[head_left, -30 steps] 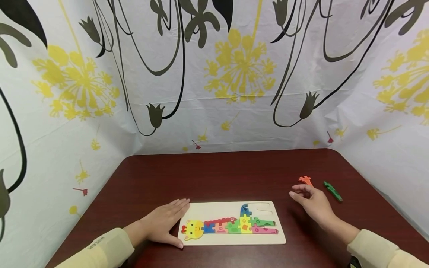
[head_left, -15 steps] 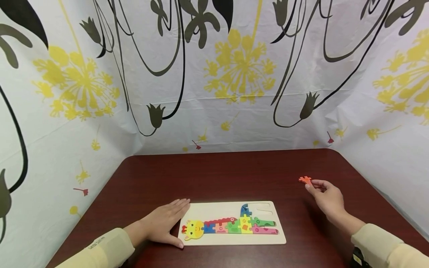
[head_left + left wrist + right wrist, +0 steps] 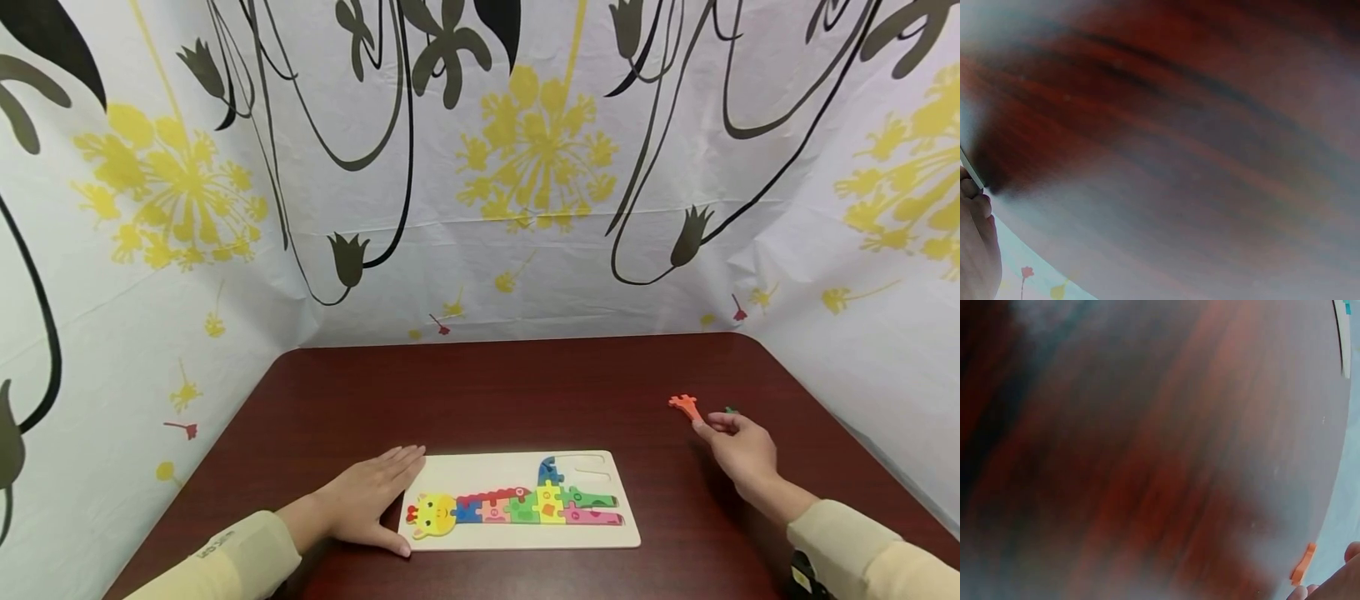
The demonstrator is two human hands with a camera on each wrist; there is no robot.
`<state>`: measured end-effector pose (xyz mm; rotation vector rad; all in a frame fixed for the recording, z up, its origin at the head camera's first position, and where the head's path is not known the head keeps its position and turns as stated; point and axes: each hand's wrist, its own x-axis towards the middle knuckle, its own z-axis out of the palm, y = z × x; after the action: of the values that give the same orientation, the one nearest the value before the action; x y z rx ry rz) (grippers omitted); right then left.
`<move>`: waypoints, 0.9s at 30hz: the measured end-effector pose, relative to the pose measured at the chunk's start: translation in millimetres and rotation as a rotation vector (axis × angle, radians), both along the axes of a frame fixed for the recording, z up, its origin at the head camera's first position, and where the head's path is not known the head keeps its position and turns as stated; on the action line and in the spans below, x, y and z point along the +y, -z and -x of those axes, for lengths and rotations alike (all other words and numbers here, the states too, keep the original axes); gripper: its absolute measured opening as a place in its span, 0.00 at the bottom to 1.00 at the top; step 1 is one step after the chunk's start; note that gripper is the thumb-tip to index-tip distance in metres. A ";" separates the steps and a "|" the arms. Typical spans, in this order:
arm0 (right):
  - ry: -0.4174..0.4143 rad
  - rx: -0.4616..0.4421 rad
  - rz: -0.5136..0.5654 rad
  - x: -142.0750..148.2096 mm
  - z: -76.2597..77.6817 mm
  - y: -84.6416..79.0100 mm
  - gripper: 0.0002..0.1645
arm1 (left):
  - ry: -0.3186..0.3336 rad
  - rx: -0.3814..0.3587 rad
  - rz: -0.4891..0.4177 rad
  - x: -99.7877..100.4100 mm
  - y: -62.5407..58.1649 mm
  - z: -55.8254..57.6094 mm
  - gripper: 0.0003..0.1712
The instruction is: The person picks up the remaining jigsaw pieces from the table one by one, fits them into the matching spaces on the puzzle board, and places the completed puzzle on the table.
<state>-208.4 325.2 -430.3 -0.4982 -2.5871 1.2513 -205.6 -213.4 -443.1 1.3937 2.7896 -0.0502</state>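
A giraffe puzzle board lies in front, partly filled with coloured jigsaw pieces. My left hand rests flat with spread fingers over its left edge; the left wrist view shows only a bit of that hand. On the right, my right hand is low over the table, thumb tip right at the lower end of an orange puzzle piece. A green puzzle piece shows just its far tip behind the fingers. I cannot tell if the right hand pinches anything. Fingertips appear below the orange piece in the right wrist view.
The dark red-brown table has rounded far corners. Hanging white cloth with printed flowers surrounds it at the back and sides. An outlined recess shows at the board's upper right.
My right hand has shifted right from above the orange piece, now covering most of the green one. More of the orange piece shows than half a second ago. The left hand stays put.
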 end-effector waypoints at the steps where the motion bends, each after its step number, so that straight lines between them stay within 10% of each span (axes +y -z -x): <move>1: 0.000 -0.003 0.002 0.2 0.1 0.6 0.32 | -0.002 0.000 0.002 0.1 -0.2 0.0 0.66; 27: 0.038 -0.006 -0.057 1.4 10.0 13.7 0.29 | -0.022 -0.022 0.014 0.5 0.2 0.1 0.66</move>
<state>-218.4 326.6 -444.0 -0.5378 -2.5976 1.1617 -205.7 -212.9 -443.3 1.3521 2.7806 -0.0543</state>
